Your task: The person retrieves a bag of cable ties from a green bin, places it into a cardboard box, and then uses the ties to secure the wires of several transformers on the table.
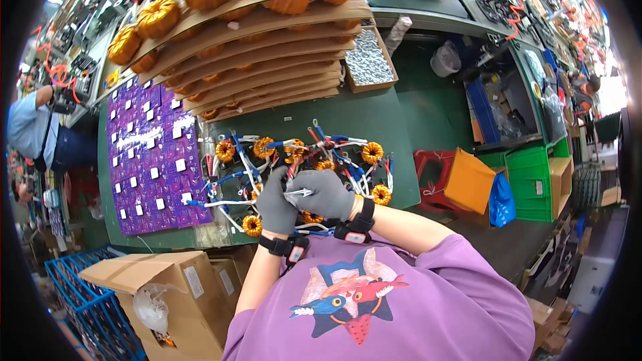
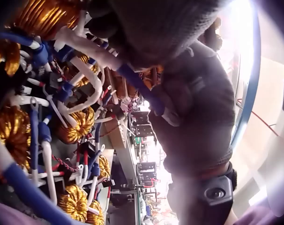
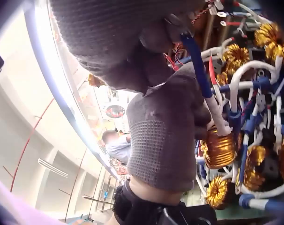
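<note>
Both hands wear grey knitted gloves and meet over a crowd of wired copper coils. The right hand [image 1: 324, 194] pinches the end of a thick white lead with a blue sleeve [image 2: 137, 84], which runs from a copper-wound coil [image 3: 219, 151]. Close against it, the left hand [image 1: 275, 204] has its fingers curled about the same lead. A pale pointed piece [image 1: 299, 192] shows between the hands in the head view. Twisted red wires [image 3: 171, 61] stand beside the fingers. The gloves hide much of the grip.
Other coils [image 1: 372, 153] with white and blue leads surround the hands on the green table [image 1: 408, 180]. Behind rises a stack of cardboard sheets [image 1: 267, 47] bearing coils. Purple boards [image 1: 144, 154] lie left, and a box of small metal parts [image 1: 369, 60] stands at the back.
</note>
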